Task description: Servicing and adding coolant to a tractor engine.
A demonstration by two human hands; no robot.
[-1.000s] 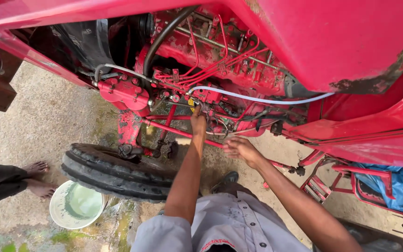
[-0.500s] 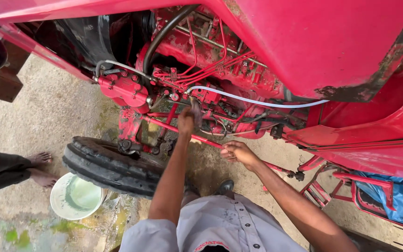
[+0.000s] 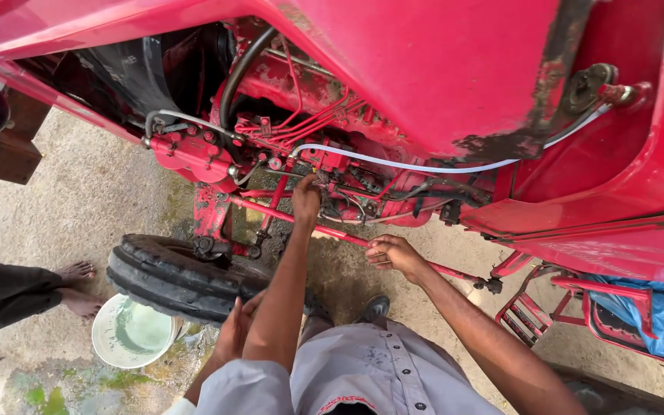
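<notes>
- Left hand [image 3: 306, 201] has stayed up in the red tractor engine bay [image 3: 324, 154] — arm extended, fingers closed on a fitting I cannot make out.
- Right hand [image 3: 395, 255] — fingers curled, pinching the thin red steel rod [image 3: 455, 270] below the engine.
- Black rubber tyre [image 3: 170, 277] sits lower left.

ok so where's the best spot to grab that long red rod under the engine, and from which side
Probably the bare stretch of the red rod between the left hand and the right hand. It is thin, round and runs slanted down to the right, so wrap the fingers around it from the near side, coming from above; hoses and pipes crowd the far side.
</notes>
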